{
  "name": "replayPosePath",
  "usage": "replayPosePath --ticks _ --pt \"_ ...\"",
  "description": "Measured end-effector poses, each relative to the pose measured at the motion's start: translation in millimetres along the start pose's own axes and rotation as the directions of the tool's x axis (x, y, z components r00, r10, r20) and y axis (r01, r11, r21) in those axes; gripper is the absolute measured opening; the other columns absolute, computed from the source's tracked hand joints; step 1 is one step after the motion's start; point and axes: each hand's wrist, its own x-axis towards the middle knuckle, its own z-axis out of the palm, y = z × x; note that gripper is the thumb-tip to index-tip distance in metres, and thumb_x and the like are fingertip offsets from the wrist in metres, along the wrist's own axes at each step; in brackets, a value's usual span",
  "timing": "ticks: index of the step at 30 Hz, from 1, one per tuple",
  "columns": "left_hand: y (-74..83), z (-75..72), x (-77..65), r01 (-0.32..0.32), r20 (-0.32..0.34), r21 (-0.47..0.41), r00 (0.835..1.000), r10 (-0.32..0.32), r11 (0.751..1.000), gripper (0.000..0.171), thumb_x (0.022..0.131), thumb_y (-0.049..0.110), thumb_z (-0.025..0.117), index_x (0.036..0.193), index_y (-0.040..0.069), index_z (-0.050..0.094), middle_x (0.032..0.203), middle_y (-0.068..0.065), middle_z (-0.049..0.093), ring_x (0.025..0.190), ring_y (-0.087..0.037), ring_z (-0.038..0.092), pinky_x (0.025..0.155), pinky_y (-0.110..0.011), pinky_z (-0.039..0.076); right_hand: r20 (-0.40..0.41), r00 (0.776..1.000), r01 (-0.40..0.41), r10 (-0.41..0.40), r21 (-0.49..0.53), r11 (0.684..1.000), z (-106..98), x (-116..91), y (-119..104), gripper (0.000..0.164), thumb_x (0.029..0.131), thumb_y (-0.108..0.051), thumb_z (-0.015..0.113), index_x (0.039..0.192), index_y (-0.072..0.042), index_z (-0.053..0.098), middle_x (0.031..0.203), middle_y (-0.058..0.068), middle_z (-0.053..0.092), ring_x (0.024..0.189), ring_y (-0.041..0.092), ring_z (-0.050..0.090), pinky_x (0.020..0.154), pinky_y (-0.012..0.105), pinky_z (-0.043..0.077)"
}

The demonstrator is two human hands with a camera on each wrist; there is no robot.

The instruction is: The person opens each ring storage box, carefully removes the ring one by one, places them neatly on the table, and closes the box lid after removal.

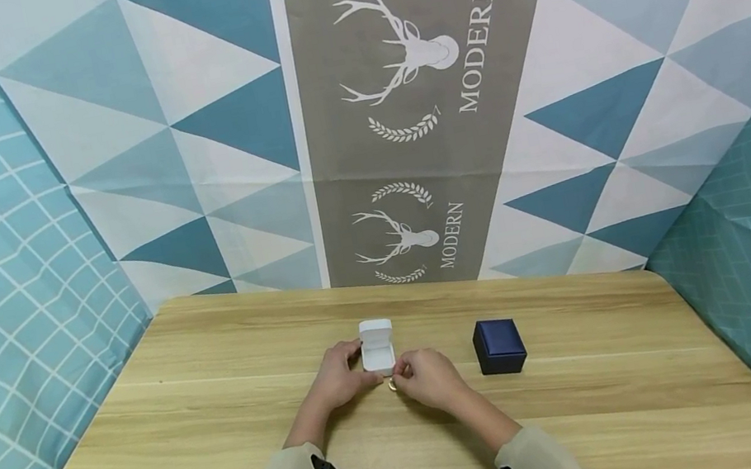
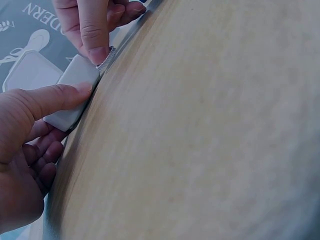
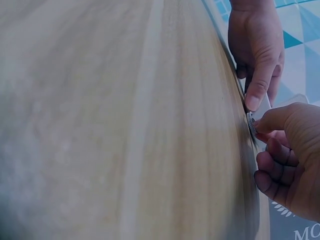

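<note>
Your left hand grips the white box; your right hand pinches the ring at the box's near corner. Probably light, stiff and slippery, it suits a fingertip hold across its edges.

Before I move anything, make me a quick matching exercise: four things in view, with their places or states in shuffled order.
Things:
1. navy box
2. white hinged box
3. ring
4. left hand

Places and states:
A. pinched at the fingertips of the right hand
B. gripping one of the boxes
C. on the table, to the right of the right hand
D. standing open

Pairs: 1-C, 2-D, 3-A, 4-B
</note>
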Motion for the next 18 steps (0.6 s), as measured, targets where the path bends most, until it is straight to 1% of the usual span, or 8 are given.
replayPosePath --ticks 7,18 --pt "0.2 -0.3 -0.7 0.008 0.002 -0.003 1.0 -0.008 1.0 0.07 0.067 0.016 0.083 0.128 -0.003 0.054 0.12 -0.018 0.059 0.117 -0.034 0.05 0.103 -0.048 0.038 -0.002 1.0 0.002 -0.002 -0.004 1.0 1.3 -0.5 0.5 0.008 0.083 -0.018 0.064 0.079 -0.013 0.069 0.065 -0.008 0.061 0.056 0.004 0.048 0.053 0.02 0.039" --pt "0.2 -0.6 -0.6 0.017 0.01 -0.001 1.0 -0.017 1.0 0.07 0.068 0.016 0.082 0.129 -0.002 0.054 0.122 -0.018 0.058 0.119 -0.034 0.049 0.104 -0.048 0.038 0.001 1.0 -0.001 0.001 -0.01 1.0 1.9 -0.3 -0.4 0.008 0.083 -0.018 0.065 0.079 -0.013 0.068 0.065 -0.008 0.061 0.056 0.004 0.048 0.053 0.02 0.039"
